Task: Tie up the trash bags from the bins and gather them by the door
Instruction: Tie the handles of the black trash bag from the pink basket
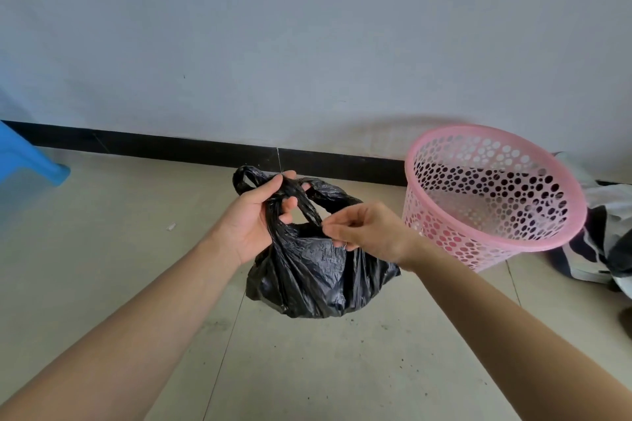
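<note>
Hanging at the centre of the view, a black trash bag (318,270) is being held up over the tiled floor (119,249) by both bare hands. The left hand (254,215) is closing around one bunched handle at the bag's 11 o'clock, fingers curled tight over the gathered plastic, with the handle's loop (243,178) sticking out past the knuckles toward 10 o'clock. The right hand (371,232) is pinching the other handle at the bag's 1 o'clock, thumb and fingertips pressing together on a twisted strand while the remaining fingers are folding in loosely. The bag's body is sagging below both hands, wrinkled and full-looking, and I cannot tell whether it is touching the floor. A pink perforated bin (492,195) is standing at 3 o'clock from the bag, near it but apart, tilting its open mouth toward the camera. Along 12 o'clock a dark baseboard (171,145) is running under the pale wall (273,44). A blue plastic stool (24,164) is showing at 9 o'clock, and crumpled cloth (602,243) is lying at the far 3 o'clock edge behind the bin.
</note>
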A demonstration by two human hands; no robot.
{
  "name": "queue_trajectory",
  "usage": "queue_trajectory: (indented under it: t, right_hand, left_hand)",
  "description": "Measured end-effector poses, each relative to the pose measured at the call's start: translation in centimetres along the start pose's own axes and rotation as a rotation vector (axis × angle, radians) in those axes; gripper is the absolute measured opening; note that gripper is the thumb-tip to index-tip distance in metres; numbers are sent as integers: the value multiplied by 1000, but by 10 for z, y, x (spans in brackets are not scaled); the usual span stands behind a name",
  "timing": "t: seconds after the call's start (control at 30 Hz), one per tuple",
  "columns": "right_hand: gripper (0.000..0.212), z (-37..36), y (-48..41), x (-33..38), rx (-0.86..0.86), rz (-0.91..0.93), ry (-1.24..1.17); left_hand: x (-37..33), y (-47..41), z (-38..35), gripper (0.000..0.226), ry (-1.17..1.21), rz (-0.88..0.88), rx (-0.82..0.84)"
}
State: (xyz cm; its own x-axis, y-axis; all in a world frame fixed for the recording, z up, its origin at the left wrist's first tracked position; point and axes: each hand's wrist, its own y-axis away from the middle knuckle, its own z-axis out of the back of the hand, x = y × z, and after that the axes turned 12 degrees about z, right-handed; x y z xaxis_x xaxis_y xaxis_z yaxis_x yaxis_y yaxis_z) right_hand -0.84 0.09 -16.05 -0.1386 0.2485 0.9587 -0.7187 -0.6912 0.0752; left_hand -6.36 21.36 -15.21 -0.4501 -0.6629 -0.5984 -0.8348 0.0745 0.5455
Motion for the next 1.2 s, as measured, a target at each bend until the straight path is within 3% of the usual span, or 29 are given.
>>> queue_trajectory:
  t: [0.17,0.23,0.3,0.33,0.4,0.43,0.5,0.53,0.6,0.67,0.77,0.83,0.93,1.0,1.1,1.2]
  right_hand:
    - [11,-5,-11,1,-28,138,392]
    - [7,-7,-13,-3,-157,191,480]
    - [30,-8,-16,-7,-378,294,590]
    - [47,-7,-19,-7,-406,325,602]
    - [79,-5,-30,-5,-240,251,546]
    - [80,-4,-36,-5,-118,176,482]
    - [39,-5,-43,-4,-7,34,343]
    - [20,-7,-43,-3,-33,-9,295]
    - [16,-11,-38,-3,-91,-28,262]
    - [16,-16,-31,0,-75,-8,295]
    - [17,-20,-22,1,5,-62,192]
    - [36,-19,-18,-1,35,-131,26]
    - [67,-17,-18,-6,18,-237,-188]
    - [73,-18,-19,-1,-38,-234,-211]
    - [58,-22,-23,2,-211,-159,-288]
    - [33,-25,-26,0,-415,-112,-467]
  left_hand:
    - [-6,6,-8,14,-95,-27,-13]
    - [-8,9,-8,14,-151,-32,-7]
    - [-8,10,-8,14,-218,-29,-4]
    - [-8,10,-8,14,-256,-29,-3]
    - [-9,11,-11,15,-339,-27,-19]
    - [-9,10,-12,16,-384,-35,-56]
    - [-8,5,-13,15,-478,-101,-230]
    - [-7,1,-12,12,-522,-148,-359]
    - [-2,-9,-6,9,-532,-222,-555]
    - [3,-16,-4,7,-416,-238,-592]
    - [2,-16,-8,17,-106,-222,-412]
    - [2,-10,-11,22,52,-184,-250]
    - [5,-2,-13,13,101,-131,-126]
    - [6,3,-16,6,106,-122,-71]
    - [8,8,-23,11,77,-97,1]
    - [12,4,-21,33,42,-79,-1]
